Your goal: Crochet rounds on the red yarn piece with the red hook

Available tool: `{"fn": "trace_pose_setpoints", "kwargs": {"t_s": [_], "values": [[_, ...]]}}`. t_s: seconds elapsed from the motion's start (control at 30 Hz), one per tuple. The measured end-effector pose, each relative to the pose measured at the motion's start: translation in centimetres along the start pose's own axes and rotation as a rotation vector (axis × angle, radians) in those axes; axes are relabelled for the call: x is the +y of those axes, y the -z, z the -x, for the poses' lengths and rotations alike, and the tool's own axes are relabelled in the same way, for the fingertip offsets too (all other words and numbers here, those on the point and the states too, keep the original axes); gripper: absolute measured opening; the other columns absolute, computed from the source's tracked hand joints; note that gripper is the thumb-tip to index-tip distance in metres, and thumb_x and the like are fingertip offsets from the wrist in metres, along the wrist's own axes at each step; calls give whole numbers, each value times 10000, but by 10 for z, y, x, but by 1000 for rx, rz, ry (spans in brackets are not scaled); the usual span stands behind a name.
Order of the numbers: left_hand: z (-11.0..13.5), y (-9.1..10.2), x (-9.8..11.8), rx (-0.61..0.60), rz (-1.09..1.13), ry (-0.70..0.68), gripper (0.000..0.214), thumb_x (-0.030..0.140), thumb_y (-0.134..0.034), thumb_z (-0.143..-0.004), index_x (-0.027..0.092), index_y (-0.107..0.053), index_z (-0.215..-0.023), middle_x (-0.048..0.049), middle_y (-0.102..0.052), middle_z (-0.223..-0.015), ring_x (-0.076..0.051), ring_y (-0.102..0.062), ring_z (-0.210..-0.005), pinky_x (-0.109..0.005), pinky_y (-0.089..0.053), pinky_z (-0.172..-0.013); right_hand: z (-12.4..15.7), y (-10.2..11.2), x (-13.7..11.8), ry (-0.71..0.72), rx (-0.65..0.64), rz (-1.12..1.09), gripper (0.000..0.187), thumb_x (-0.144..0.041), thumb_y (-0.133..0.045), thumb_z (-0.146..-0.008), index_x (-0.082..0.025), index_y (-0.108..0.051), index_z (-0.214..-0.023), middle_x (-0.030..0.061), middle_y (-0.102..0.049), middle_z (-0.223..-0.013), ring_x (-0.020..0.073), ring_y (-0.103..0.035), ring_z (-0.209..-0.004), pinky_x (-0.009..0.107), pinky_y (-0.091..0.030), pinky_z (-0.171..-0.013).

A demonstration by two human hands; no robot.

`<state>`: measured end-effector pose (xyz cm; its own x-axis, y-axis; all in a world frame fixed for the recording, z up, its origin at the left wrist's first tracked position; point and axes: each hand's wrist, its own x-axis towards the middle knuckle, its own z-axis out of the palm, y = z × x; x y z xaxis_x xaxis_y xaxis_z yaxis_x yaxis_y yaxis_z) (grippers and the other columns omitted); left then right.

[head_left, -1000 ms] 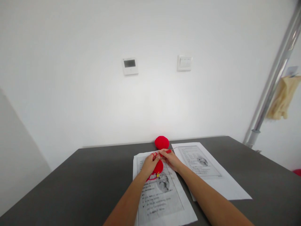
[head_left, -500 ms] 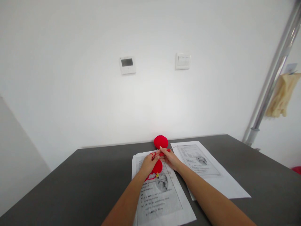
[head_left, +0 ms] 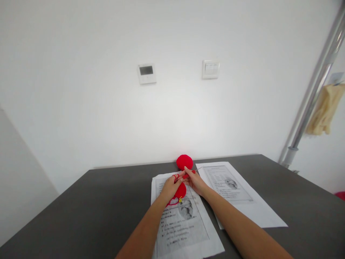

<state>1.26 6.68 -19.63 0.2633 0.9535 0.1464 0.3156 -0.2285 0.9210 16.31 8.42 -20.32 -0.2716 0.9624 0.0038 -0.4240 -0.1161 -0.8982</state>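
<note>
My left hand (head_left: pixel 170 187) is closed on a round red crochet piece (head_left: pixel 181 191), with strands of red yarn looped around its fingers. A small yellow stitch marker (head_left: pixel 180 199) hangs at the piece's lower edge, beside a loose loop of red yarn (head_left: pixel 172 202). My right hand (head_left: pixel 196 183) pinches a crochet hook (head_left: pixel 193 172) with a red grip; a thin metal end sticks out to the right. Both hands meet at the top of the piece, where the fingers hide the working stitch. Just beyond the fingertips sits a red yarn ball (head_left: pixel 184 162).
Under my hands lies a printed sheet (head_left: pixel 188 233), with a second printed sheet (head_left: pixel 242 201) to its right. The dark table (head_left: pixel 107 208) meets a white wall carrying a thermostat (head_left: pixel 147 73) and a switch (head_left: pixel 210 69). Yellowish gloves (head_left: pixel 325 109) hang beyond a metal pole (head_left: pixel 309 97).
My right index finger has shifted slightly, and the hook's grip has moved a little. Both hands otherwise stay in the same place. The camera view has tilted very slightly.
</note>
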Motion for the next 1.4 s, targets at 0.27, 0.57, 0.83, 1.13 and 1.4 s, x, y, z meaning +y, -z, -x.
{"fn": "trace_pose_setpoints", "kwargs": {"t_s": [0.27, 0.57, 0.83, 1.13, 1.4], "values": [[-3, -1, -4, 19, -37, 26, 377, 419, -586, -831, 120, -706, -1027, -138, -744, -1029, -291, -661, -939, -425, -473, -906, -1, -1, 0, -7, 15, -2, 389, -517, -640, -858, -155, -696, -726, 54, -739, -653, 129, -674, -544, 232, -536, -581], [-2, -1, -4, 21, -18, 29, 369, 418, -601, -829, 151, -711, -1058, -112, -755, -1020, -286, -655, -979, -417, -466, -935, 1, -1, -1, -3, 6, 13, 414, -552, -648, -837, -154, -698, -738, 67, -745, -670, 137, -684, -564, 237, -544, -595], [0, 0, 2, 5, 2, -1, 412, 420, -598, -829, 164, -692, -1138, -98, -754, -1064, -284, -647, -1035, -416, -453, -972, 1, -1, -1, 4, 4, 12, 406, -547, -651, -842, -156, -701, -743, 70, -749, -672, 148, -692, -571, 251, -550, -591], [1, 0, 4, 6, -7, -10, 407, 407, -591, -837, 162, -685, -1148, -100, -751, -1074, -282, -645, -1037, -418, -443, -984, 1, -1, -1, 2, 1, 9, 401, -532, -641, -855, -152, -715, -749, 71, -750, -671, 149, -690, -577, 253, -547, -595], [1, 1, 2, 2, -17, -5, 399, 419, -606, -830, 153, -694, -1113, -107, -750, -1045, -290, -649, -1016, -428, -446, -970, 2, -2, -1, -1, 3, -1, 414, -538, -646, -851, -144, -719, -746, 64, -750, -669, 122, -679, -563, 214, -539, -585]]}}
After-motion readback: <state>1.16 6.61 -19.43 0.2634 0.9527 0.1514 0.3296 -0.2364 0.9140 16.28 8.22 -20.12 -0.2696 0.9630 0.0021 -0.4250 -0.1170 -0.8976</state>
